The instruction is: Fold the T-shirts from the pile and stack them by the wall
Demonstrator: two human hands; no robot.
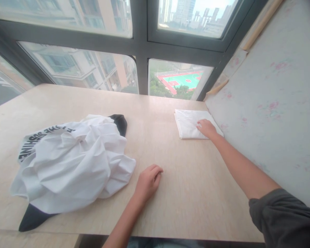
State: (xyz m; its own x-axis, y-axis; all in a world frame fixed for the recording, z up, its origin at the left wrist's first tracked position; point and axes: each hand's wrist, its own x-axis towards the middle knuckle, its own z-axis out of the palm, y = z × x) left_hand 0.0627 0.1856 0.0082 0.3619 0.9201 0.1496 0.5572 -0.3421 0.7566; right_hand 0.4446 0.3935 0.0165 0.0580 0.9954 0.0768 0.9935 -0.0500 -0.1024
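Note:
A folded white cloth lies flat near the right wall, and my right hand rests on its right part with the fingers bent, some of them pressed to the fabric. My left hand is loosely curled over the table, its fingers closed and nothing visible in them. To its left is a crumpled heap of white clothing, with black lettering along its upper left side. A dark piece sticks out at the heap's upper right, and another dark piece at its lower left.
The pale stone-like surface reaches back to a grey window frame. On the right stands a patterned wall, close to my right arm. The surface's front edge runs along the bottom of the view.

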